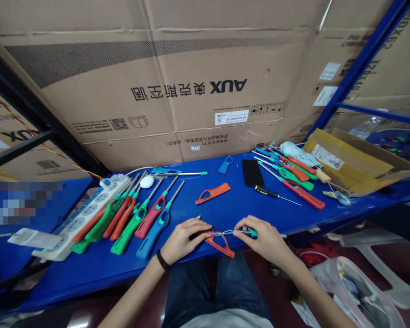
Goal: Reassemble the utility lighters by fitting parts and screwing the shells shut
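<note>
Jeans [222, 287]: knees tucked under the table edge.
Table [225, 200]: blue, lighters [136, 218] spread across it.
Left hand [184, 237]: clamped on orange handle [222, 245], at the near table edge.
Right hand [264, 237]: pinching green-tipped rod [250, 232].
Thin wire [227, 233]: runs between handle and rod.

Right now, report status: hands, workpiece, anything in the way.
Left hand grips orange plastic lighter handle. Right hand pinches green-collared nozzle, thin wires between. Blue long-nosed lighter beside left hand.
</note>
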The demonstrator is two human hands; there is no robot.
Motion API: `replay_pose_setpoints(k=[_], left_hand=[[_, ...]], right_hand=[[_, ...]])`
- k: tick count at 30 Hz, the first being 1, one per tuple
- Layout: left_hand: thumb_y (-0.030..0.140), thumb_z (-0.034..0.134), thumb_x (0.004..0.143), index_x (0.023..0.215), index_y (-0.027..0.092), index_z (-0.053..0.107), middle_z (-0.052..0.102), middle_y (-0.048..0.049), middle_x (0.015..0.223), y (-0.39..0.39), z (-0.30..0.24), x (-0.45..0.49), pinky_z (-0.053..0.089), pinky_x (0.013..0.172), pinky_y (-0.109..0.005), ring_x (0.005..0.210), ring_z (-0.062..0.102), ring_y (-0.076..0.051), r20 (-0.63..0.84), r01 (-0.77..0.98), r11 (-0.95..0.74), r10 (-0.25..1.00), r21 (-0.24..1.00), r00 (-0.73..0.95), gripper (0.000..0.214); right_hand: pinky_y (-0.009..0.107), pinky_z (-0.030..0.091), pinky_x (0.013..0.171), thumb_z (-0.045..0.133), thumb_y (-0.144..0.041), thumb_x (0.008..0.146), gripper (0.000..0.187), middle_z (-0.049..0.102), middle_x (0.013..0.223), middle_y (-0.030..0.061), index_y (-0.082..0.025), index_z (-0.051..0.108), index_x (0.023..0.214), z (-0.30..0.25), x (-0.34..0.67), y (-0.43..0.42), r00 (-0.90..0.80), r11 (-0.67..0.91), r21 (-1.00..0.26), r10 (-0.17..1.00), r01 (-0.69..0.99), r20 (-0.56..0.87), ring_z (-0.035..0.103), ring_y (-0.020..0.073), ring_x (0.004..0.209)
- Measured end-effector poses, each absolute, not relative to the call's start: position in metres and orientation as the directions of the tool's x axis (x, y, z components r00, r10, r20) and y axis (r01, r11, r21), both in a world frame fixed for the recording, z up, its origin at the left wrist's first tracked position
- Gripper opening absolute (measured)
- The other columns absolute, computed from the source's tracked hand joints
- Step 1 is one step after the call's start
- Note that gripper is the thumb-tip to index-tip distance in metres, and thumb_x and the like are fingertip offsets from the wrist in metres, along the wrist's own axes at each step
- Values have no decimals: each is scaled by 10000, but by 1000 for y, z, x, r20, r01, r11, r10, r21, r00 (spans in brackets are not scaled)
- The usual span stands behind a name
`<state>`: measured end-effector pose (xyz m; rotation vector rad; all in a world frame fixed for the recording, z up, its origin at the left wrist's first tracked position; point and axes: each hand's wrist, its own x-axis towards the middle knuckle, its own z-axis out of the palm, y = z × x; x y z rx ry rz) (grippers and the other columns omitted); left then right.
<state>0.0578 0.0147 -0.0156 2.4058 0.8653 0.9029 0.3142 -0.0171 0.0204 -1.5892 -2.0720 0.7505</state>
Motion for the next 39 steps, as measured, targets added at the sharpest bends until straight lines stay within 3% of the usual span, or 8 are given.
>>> replay_pose_setpoints(k=[13, 26, 39], left_hand=[[276, 565, 894, 1053, 217, 667, 726, -25, 1003, 16, -20, 54, 465, 1020, -414, 940, 675, -160, 448, 413, -706, 694, 575, 563, 197], [251, 543, 904, 1118, 227, 650, 718, -31, 1022, 15, -18, 54, 468, 1016, -433, 956, 667, -163, 441, 410, -702, 697, 583, 565, 240], [302, 625, 843, 1172, 232, 609, 679, -56, 1115, 8, -7, 49, 365, 1082, -492, 1048, 629, -195, 339, 463, -666, 719, 584, 606, 337]], right_hand=[[298, 472, 731, 526, -442, 871, 213, 654, 888, 12, -279, 663, 859, 27, 308, -27, -256, 200, -700, 966, 686, 25, 622, 178, 788], [275, 470, 701, 538, -418, 857, 211, 670, 831, 8, -259, 668, 805, 16, 306, -33, -192, 158, -711, 981, 685, 32, 630, 168, 743], [273, 464, 717, 550, -433, 861, 195, 640, 828, -1, -278, 664, 835, 19, 308, -31, -199, 173, -706, 979, 686, 46, 619, 165, 761]])
